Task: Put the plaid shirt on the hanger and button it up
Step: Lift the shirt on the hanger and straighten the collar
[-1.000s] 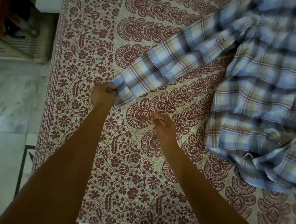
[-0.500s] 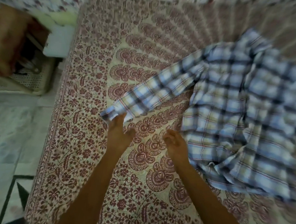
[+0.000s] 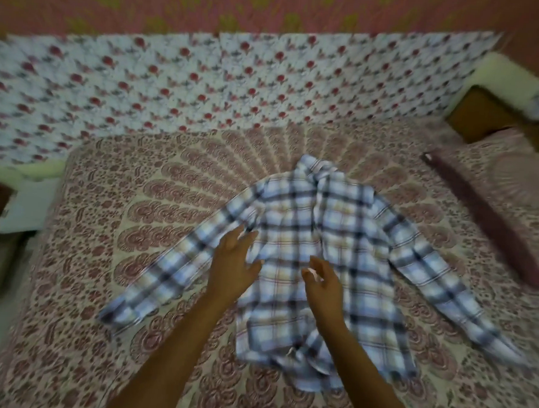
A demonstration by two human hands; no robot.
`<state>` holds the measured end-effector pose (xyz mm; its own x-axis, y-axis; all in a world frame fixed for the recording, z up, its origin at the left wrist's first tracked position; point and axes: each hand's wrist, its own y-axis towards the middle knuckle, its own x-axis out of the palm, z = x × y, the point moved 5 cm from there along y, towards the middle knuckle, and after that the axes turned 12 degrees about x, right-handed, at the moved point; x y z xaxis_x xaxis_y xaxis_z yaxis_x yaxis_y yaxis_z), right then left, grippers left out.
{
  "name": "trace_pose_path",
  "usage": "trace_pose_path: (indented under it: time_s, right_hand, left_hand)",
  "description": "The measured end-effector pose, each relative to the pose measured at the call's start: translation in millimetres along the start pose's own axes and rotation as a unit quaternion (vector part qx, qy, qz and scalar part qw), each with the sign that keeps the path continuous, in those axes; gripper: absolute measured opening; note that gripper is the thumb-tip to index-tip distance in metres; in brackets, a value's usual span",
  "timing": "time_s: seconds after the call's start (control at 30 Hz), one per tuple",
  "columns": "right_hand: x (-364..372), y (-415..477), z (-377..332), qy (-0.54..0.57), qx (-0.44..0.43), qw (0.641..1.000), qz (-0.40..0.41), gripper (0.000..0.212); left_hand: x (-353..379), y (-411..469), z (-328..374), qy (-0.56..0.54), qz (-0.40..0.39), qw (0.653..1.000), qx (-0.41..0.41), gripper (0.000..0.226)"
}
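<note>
Lying beneath empty, loose-fingered left hand (image 3: 233, 266) and right hand (image 3: 323, 286), plaid shirt (image 3: 305, 218) spread on bedspread (image 3: 128, 214).

I see a bed (image 3: 74, 333) under a maroon-patterned spread (image 3: 99, 288), floral cloth (image 3: 206, 83) along its far edge, a pillow (image 3: 498, 211) at its right edge, and a pink wall (image 3: 274, 5) behind.

You're in a home bedroom. Maroon-and-cream printed cotton bedspread (image 3: 99, 288) lies before you, matching flat pillow (image 3: 497, 217) at right. Pink painted wall (image 3: 274, 5) behind.
</note>
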<state>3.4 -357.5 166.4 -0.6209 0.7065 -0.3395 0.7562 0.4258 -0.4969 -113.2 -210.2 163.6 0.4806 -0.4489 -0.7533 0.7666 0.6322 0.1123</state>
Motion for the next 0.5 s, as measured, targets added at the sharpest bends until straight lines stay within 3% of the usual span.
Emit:
trace_pose_path:
  time_s: [0.17,0.5]
  right_hand:
    - [-60.4,49.9,-0.3,0.016,-0.032,0.999,0.027,0.037]
    - [-179.4,158.9,-34.9,-0.061,-0.088,0.994,0.026,0.042]
  left_hand:
    - [37.9,65.8,54.0,0.047,0.001,0.998,0.042,0.056]
    - [109.3,175.3,138.7,0.040,0.036,0.999,0.001,0.058]
